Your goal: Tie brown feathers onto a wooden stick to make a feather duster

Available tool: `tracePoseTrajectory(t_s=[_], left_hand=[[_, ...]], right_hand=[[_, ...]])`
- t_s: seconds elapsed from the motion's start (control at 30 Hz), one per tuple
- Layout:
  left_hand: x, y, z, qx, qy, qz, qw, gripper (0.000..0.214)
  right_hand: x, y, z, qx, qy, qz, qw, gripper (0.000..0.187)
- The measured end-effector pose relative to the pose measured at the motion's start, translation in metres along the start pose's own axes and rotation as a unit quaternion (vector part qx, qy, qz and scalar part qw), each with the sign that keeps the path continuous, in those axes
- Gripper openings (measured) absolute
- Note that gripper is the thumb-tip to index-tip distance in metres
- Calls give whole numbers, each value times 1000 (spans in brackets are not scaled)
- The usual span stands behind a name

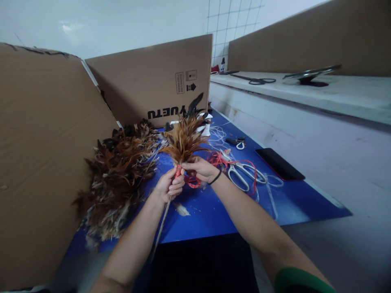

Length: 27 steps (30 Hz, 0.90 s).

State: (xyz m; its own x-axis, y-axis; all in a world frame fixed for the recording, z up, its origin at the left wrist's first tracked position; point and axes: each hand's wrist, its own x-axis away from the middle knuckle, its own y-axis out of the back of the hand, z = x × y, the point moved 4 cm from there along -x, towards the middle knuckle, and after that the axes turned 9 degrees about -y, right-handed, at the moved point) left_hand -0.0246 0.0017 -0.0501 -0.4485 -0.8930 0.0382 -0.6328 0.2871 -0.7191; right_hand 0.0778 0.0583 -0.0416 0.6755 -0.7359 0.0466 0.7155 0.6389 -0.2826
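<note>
My left hand (171, 184) is wrapped round the upper stick of a feather duster (185, 138), just below its brown and orange plumes. Red plastic ribbon (178, 171) is wound about the stick there. The bare stick (163, 221) slants down toward me. At the base of the plumes, my right hand (200, 169) is closed with thumb and fingers together; whether it pinches ribbon or feathers is hidden. Red ribbon trails from beneath it to a tangle on the right. One loose pale feather (182, 209) lies below my hands.
A heap of brown feathers (122, 171) lies left on the blue tabletop (207, 215), against cardboard panels (146, 77). To the right are large scissors (240, 177), black-handled snips (236, 142), clear ribbon and a phone (279, 163). Another pair of scissors (258, 80) rests on the white ledge.
</note>
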Motion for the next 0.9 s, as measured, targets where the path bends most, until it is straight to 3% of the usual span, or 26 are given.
tracePoseTrajectory(t_s=[0.2,0.3,0.47,0.63,0.73,0.9], left_hand=[[1,-2,-2,-33,-3,7,999,28],[-1,1,-5,-101,-51,-46,993,32],[1,1,-15,-245,-241,-170,923,37],[4,-3,-20,-333,-294,-199,874,34],[5,-4,-22,-318,-298,-195,879,32],[3,-7,-21,-215,-266,-147,928,27]], right_hand=[[1,-3,6,-30,31,-35,998,25],[1,-3,8,-38,39,-66,996,26],[-1,-3,7,-33,27,-107,993,28],[-2,-5,4,-14,36,-149,988,30],[-3,-6,3,-12,39,-152,988,33],[-4,-6,3,-20,66,-139,988,33]])
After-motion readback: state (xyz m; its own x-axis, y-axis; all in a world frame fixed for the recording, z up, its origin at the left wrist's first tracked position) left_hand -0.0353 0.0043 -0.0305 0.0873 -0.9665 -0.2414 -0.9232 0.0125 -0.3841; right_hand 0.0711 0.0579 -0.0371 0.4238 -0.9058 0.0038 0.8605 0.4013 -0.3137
